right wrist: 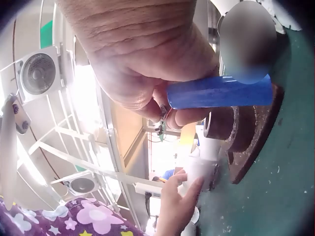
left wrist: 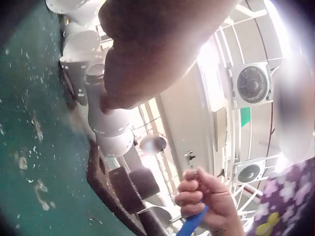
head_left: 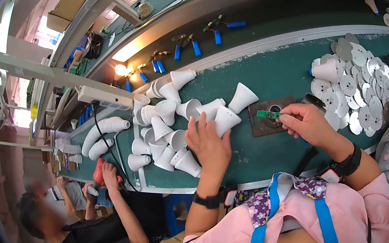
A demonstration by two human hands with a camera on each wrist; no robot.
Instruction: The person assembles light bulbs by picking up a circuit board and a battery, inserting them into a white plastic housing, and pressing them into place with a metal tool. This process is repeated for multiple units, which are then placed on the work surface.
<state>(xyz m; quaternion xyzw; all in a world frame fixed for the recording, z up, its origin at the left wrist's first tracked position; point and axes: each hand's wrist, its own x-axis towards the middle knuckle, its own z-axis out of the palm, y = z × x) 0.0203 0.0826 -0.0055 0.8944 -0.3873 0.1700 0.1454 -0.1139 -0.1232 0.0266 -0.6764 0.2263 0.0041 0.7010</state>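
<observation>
My right hand [head_left: 307, 124] pinches a small green circuit board [head_left: 268, 115] between thumb and fingers, above a dark metal fixture [head_left: 259, 126]. In the right wrist view a blue cylindrical battery [right wrist: 221, 93] sticks out beneath that hand, with a thin red wire near the fingertips. My left hand [head_left: 211, 146] reaches toward the white cone-shaped lamp housings, its fingers spread and thumb apart. One white housing [head_left: 226, 120] lies right at its fingertips, in front of the gap between thumb and fingers. In the left wrist view, a fingertip overlaps a white housing [left wrist: 106, 118].
Many white housings [head_left: 166, 109] lie left of the fixture. Silver discs [head_left: 356, 85] are heaped on the right. Blue batteries with boards [head_left: 196, 48] line the back ledge. A power strip [head_left: 105, 98] with a black cable stands left. Other people work at both ends of the green bench.
</observation>
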